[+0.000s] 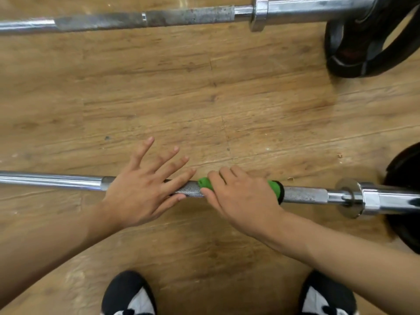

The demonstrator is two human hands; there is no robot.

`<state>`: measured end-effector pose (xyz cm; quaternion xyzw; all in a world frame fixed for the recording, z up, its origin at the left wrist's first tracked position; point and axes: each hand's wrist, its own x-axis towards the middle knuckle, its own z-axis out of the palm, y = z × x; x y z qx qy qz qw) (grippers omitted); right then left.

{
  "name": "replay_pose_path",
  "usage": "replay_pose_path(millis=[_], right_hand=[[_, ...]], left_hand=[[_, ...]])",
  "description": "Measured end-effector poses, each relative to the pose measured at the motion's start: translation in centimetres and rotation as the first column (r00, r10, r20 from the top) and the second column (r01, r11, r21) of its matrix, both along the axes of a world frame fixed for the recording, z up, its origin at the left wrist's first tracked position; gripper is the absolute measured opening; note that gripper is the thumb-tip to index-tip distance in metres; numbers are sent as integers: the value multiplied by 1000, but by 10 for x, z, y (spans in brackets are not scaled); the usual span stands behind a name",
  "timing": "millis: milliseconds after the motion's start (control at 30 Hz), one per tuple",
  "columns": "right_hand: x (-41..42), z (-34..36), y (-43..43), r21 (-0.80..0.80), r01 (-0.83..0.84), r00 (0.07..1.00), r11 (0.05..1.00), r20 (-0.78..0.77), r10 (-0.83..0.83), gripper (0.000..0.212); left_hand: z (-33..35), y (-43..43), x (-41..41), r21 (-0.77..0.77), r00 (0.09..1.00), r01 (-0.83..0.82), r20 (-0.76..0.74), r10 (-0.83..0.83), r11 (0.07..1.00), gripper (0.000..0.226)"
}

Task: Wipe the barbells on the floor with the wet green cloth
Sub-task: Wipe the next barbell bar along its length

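A steel barbell [304, 194] lies across the wooden floor right in front of me. My right hand [238, 196] grips the green cloth [205, 183], wrapped round the bar's knurled part; the cloth's black-edged end shows to the right of the hand. My left hand [145, 189] lies flat over the bar just left of the cloth, fingers straight and spread. A second barbell [145, 19], duller and rust-spotted, lies across the top of the view.
A black weight plate [372, 53] sits on the far bar's right end, another black plate [406, 196] on the near bar's right end. My two black-and-white shoes [129, 296] stand at the bottom edge. Bare wooden floor [204, 98] lies between the bars.
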<state>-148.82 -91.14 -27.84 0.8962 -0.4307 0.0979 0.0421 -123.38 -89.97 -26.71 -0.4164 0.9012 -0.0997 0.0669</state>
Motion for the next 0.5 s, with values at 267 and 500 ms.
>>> replay_pose_path(millis=[267, 500], right_hand=[[-128, 18, 14, 125, 112, 991, 986, -90, -101, 58], [-9, 5, 23, -8, 84, 996, 996, -4, -84, 38]], left_hand=[[-3, 18, -3, -51, 999, -21, -45, 18, 999, 57], [-2, 18, -4, -38, 999, -10, -53, 8, 999, 58]])
